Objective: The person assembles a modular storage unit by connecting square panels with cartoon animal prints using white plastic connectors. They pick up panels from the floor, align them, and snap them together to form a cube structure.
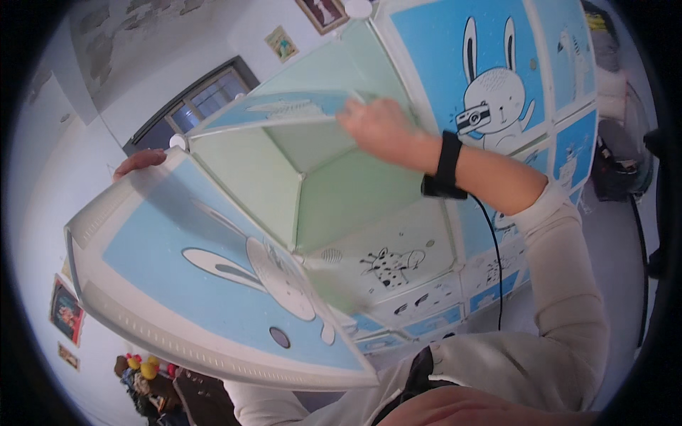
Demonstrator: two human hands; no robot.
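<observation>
A modular plastic storage cabinet [369,220] with pale green panels stands in front of me, one compartment showing its inside. On the left, a blue-and-white door panel [177,241] with a printed rabbit and a round hole is tilted toward me. My left hand [140,163] curls over this panel's upper corner; the rest of that hand is hidden behind it. Higher up, a narrow-looking blue panel [291,106] slants across the compartment's top. My right hand [380,128], slightly blurred, is closed at this panel's right end, with a black strap on the wrist.
A closed blue rabbit door [490,78] rises at the right. White round connectors [357,8] sit at the frame's corners. A black cable [497,270] hangs from my wrist strap. Bags [618,156] stand at the far right, and colourful items [148,369] lie at lower left.
</observation>
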